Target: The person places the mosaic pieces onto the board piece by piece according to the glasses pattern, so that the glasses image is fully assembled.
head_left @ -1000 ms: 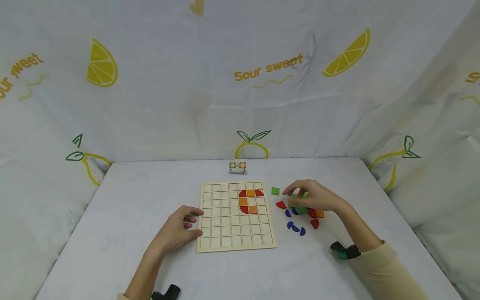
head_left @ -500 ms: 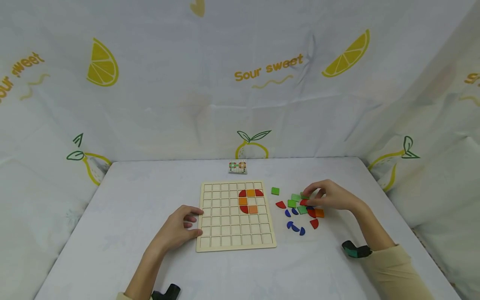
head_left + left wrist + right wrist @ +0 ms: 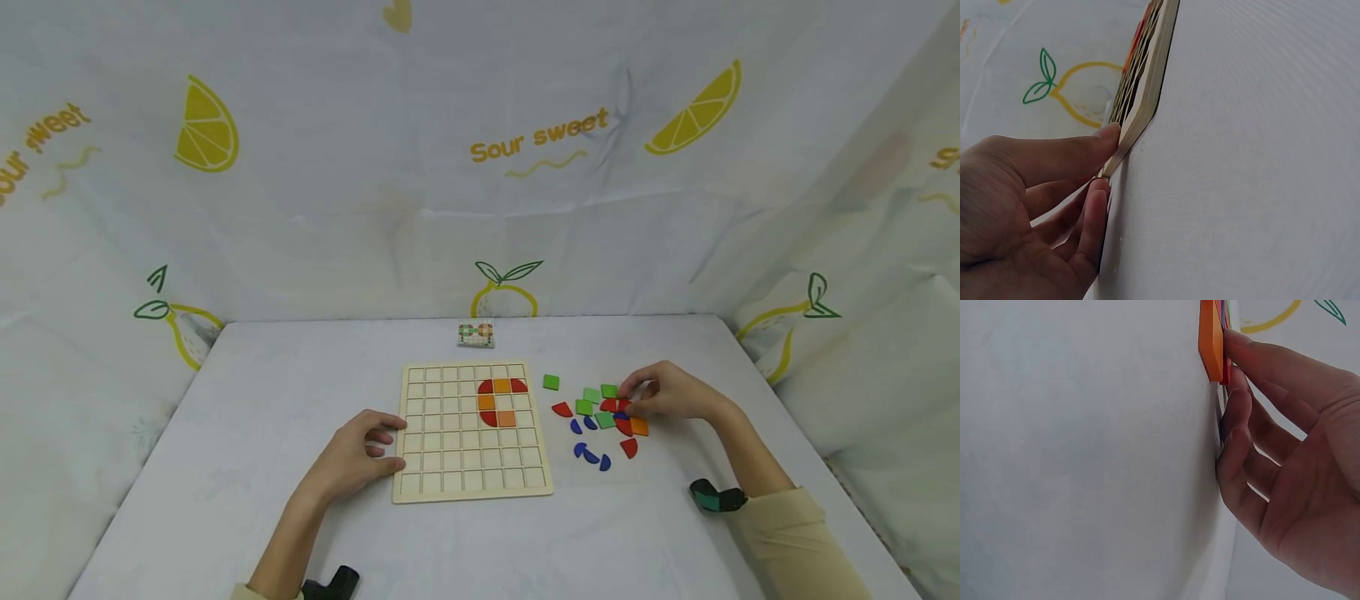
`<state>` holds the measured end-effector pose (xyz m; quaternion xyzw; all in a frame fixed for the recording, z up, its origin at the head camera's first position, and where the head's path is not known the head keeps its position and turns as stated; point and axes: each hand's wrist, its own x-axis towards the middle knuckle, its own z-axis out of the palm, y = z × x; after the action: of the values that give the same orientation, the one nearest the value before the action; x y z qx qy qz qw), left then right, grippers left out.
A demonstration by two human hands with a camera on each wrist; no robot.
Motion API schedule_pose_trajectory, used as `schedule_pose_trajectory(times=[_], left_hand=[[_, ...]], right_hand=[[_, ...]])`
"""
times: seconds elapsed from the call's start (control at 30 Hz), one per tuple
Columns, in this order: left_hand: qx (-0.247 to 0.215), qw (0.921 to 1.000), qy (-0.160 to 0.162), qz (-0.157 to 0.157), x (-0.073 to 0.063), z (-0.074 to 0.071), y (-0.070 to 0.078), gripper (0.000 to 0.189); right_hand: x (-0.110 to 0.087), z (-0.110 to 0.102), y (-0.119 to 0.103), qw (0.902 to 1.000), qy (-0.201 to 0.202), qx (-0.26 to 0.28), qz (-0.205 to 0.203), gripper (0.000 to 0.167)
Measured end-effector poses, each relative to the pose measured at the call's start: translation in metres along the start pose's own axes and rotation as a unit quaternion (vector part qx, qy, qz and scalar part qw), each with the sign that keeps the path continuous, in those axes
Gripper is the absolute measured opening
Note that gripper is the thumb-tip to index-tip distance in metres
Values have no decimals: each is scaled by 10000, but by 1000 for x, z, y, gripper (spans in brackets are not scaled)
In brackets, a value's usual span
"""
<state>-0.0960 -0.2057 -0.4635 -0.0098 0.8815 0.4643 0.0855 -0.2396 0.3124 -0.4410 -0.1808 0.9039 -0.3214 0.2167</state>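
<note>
My left hand [image 3: 352,462] rests at the left edge of a pale wooden grid board [image 3: 450,457], thumb and index finger touching its rim. The left wrist view shows the thumb [image 3: 1066,153] on the board's edge and the other fingers curled close to the tabletop. Red and orange tiles sit in the board's upper right cells, forming a C shape. To the board's right, my right hand [image 3: 667,393] reaches down into the loose tiles and pinches a red quarter-circle tile [image 3: 622,405] between thumb and index finger. An orange square tile [image 3: 639,427] lies just below that hand.
Green square tiles [image 3: 551,382], blue half-moon tiles [image 3: 591,457] and red quarter-circle tiles [image 3: 628,448] are scattered right of the board. A small pattern card [image 3: 476,334] stands behind the board. White cloth with lemon prints [image 3: 375,208] rises at the back.
My right hand has moved right across the loose tiles, uncovering green and red ones, and its fingers have come together at a red tile. The left hand and board have stayed put.
</note>
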Motion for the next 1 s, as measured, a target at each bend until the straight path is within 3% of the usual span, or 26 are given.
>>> schedule_pose_trajectory(times=[0.53, 1.0], left_hand=[[-21, 10000, -6, 14, 0, -1, 0, 53], [-36, 10000, 52, 49, 0, 0, 0, 53]], right_hand=[[2, -1, 6, 9999, -78, -66, 65, 27], [0, 0, 1, 9989, 232, -245, -338, 27]])
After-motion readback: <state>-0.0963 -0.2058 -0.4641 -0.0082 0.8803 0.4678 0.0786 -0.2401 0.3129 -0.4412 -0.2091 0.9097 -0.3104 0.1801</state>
